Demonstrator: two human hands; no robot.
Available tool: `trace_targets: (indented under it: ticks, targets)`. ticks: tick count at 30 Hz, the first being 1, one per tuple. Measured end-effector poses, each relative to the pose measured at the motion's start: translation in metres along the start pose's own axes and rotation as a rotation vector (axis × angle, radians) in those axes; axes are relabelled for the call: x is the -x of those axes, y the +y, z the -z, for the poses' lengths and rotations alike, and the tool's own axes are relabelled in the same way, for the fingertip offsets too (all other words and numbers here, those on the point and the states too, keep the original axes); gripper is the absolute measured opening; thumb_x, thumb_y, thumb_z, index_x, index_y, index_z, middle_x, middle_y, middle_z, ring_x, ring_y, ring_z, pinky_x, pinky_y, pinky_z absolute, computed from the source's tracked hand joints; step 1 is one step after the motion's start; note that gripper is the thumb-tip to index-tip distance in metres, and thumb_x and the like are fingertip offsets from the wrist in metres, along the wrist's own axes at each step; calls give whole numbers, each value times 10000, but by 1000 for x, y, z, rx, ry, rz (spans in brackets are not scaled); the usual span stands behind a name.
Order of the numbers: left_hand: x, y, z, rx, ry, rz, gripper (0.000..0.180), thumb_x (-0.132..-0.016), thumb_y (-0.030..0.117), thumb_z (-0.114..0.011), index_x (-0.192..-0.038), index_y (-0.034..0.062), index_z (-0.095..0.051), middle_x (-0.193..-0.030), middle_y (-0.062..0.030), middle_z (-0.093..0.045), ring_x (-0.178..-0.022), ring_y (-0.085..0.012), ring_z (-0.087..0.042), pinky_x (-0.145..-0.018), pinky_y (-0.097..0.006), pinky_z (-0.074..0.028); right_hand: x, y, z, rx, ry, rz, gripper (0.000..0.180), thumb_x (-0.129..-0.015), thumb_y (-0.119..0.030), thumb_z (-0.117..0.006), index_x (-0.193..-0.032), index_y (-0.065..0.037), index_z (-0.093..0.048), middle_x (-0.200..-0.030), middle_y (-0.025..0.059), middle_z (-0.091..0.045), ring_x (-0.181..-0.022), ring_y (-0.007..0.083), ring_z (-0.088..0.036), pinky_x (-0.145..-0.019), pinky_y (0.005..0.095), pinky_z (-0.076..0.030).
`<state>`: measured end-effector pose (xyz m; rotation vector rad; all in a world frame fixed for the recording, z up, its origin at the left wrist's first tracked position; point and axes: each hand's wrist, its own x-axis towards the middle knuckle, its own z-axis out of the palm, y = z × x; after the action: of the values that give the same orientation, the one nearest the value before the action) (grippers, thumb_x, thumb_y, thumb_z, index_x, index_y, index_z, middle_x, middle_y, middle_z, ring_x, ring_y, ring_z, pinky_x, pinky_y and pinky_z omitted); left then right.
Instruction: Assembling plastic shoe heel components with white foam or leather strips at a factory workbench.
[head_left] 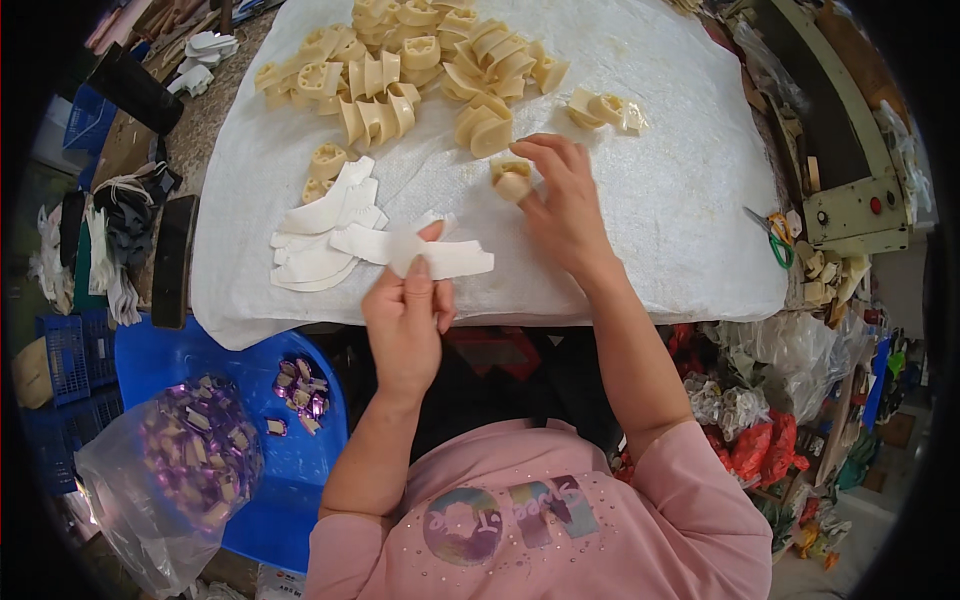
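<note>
**Mia:** What was closest to the person?

**Ben:** A pink shirt (pixel 500 520) with sparkly dots. To the left of it, low down, there was a blue plastic stool (pixel 290 470). A clear bag (pixel 170 470) full of shiny purple bits sat on it, and a little pile of loose purple bits (pixel 298 388) lay next to the bag.

**Mia:** What were the hands doing?

**Ben:** The left hand (pixel 408 320) was at the near edge of the white cloth (pixel 680 200). It pinched a curved white strip (pixel 425 257) between the thumb and the fingers, so it was closed on that strip. The strip stuck out to the left and the right of the hand.

**Mia:** And the other hand?

**Ben:** The right hand (pixel 562 200) was a bit farther out, in the middle of the cloth. Its fingers were curled on a small cream plastic piece (pixel 512 180). The piece was touching the cloth, just left of the hand.

**Mia:** What lay near them?

**Ben:** A stack of white strips (pixel 322 230) lay left of the held strip, touching it. Farther away there was a big heap of cream pieces (pixel 420 60) at the far side of the cloth. A few more cream pieces (pixel 605 108) sat alone on the right of the heap.

**Mia:** Anything off the cloth?

**Ben:** Scissors with green handles (pixel 772 238) lay at the right edge. Beside them stood a cream machine box (pixel 860 205) with a red button. On the far left there were dark and white scraps (pixel 120 230).
</note>
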<state>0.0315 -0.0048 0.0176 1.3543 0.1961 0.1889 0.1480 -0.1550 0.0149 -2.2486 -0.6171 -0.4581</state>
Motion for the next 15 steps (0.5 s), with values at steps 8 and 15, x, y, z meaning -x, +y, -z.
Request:
trace_targets:
  ticks: [8,15]
  targets:
    - [7,8,5,347,50,168,379,-992,164,-384,-1310,-40,-418,-784,-116,-610,-607,-118,-545,-528,-217,-435,8,0,0,-36,-177,-254,284,-692,-38,-640,-972,-20,-596,-1055,155,-563,-1045,321,-497,-857,382,-427]
    - [14,6,8,415,-69,135,446,-1007,267,-335,-1300,-57,-426,-923,-139,-620,-669,-133,-556,-549,-241,-439,39,12,34,439,5,38,386,-746,55,-557,-1112,-60,-594,-1137,113,-562,-1111,272,-482,-888,331,-409]
